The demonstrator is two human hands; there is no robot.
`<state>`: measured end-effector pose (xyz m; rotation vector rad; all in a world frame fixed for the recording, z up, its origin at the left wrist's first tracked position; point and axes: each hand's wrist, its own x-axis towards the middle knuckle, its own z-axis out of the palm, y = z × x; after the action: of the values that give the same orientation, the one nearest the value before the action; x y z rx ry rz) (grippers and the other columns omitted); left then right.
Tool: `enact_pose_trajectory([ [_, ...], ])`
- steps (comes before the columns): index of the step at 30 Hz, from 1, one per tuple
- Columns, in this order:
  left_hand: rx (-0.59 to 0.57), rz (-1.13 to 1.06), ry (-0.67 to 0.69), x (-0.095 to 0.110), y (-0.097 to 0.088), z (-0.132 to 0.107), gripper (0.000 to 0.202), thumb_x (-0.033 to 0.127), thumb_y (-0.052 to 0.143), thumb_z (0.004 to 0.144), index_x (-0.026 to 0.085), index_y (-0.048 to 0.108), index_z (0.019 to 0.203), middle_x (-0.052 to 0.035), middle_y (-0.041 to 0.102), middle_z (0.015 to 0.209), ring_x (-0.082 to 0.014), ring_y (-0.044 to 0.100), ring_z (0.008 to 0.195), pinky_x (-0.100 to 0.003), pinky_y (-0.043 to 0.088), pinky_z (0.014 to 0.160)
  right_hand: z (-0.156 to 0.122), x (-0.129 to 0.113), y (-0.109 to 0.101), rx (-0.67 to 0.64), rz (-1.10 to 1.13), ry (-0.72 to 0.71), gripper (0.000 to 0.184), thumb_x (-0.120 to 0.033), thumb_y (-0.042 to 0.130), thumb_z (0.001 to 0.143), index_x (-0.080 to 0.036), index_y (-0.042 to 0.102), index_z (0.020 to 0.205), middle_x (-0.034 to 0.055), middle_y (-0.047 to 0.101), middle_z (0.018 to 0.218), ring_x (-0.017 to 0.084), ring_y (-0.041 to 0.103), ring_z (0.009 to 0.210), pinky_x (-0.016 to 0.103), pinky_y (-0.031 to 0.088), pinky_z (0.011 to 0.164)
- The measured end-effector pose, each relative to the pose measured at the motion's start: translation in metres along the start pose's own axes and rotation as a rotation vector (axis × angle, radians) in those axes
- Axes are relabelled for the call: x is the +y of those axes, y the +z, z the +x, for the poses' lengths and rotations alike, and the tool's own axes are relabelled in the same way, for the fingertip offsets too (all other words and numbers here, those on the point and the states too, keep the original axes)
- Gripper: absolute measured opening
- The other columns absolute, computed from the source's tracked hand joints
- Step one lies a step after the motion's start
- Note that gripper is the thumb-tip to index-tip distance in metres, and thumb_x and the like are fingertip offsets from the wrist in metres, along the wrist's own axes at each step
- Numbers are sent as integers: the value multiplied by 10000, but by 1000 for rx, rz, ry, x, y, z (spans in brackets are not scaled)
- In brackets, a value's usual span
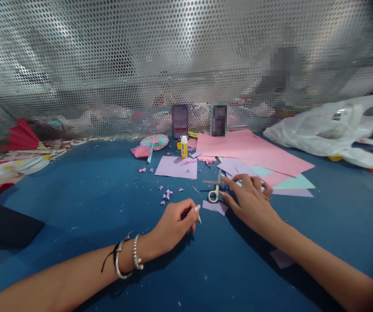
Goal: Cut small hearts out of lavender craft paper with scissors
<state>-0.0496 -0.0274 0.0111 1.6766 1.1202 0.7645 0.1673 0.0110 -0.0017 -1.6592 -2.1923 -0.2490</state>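
My left hand (pixel 180 223) is closed in a pinch above the blue table, a small pale piece showing at its fingertips; I cannot make out what it is. My right hand (pixel 249 193) has its thumb and index finger apart at the right side of a pair of white-handled scissors (pixel 213 196). The scissors are spread wide, and one handle is partly hidden near the fingers. Just below them is a lilac paper scrap (pixel 214 207). Several small lilac curled paper pieces (pixel 167 195) lie beyond my left hand, near a lilac sheet (pixel 175 167).
A yellow glue stick (pixel 184 147) stands behind the lilac sheet, beside a pleated paper rosette (pixel 155 141). Large pink sheets (pixel 238 147) lie at right. Two phones (pixel 180 121) lean against the perforated metal screen (pixel 108 65). A white plastic bag (pixel 319 130) is at far right.
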Motion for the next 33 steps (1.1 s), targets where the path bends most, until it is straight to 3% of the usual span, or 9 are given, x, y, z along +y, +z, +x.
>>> enact_pose_trajectory([
  [4, 14, 48, 9, 3, -1, -1, 361, 396, 371, 898, 160, 427, 631, 57, 413, 507, -64, 374, 476, -189, 315, 495, 1, -6, -16, 31, 215, -118, 187, -288, 433, 865, -221, 542, 1001, 85, 506, 953, 252, 429, 886, 427, 341, 757],
  [7, 10, 99, 16, 3, -1, 0, 362, 396, 367, 898, 160, 413, 627, 59, 403, 515, -67, 362, 489, -195, 294, 499, -5, -20, -25, -61, 430, -382, 108, -209, 406, 869, -170, 502, 838, 58, 516, 816, 189, 438, 797, 339, 362, 724],
  [11, -22, 135, 39, 1, -2, 0, 336, 376, 362, 899, 162, 420, 647, 61, 398, 525, -72, 360, 504, -197, 282, 505, -15, -41, -27, -182, 428, -599, 113, -194, 412, 854, -169, 508, 799, 52, 540, 782, 182, 431, 755, 321, 352, 685],
  [17, -74, 164, 75, 3, -2, -1, 316, 338, 354, 902, 162, 413, 646, 61, 389, 537, -72, 344, 514, -194, 273, 512, -15, -45, -21, -263, 385, -588, 123, -197, 425, 849, -155, 541, 841, 66, 554, 835, 185, 442, 794, 323, 346, 708],
  [24, -64, 201, 101, 4, -2, 0, 324, 335, 354, 900, 158, 404, 633, 58, 360, 557, -80, 313, 534, -195, 264, 512, -14, -45, -26, -203, 410, -576, 141, -181, 412, 842, -156, 535, 780, 59, 546, 768, 179, 432, 749, 314, 322, 657],
  [33, -137, 151, 103, 6, -1, -1, 367, 348, 298, 926, 161, 425, 637, 41, 455, 541, -78, 419, 506, -192, 335, 533, -16, -44, -20, -268, 409, -614, 121, -155, 422, 819, -153, 543, 834, 74, 554, 830, 188, 440, 788, 328, 364, 719],
])
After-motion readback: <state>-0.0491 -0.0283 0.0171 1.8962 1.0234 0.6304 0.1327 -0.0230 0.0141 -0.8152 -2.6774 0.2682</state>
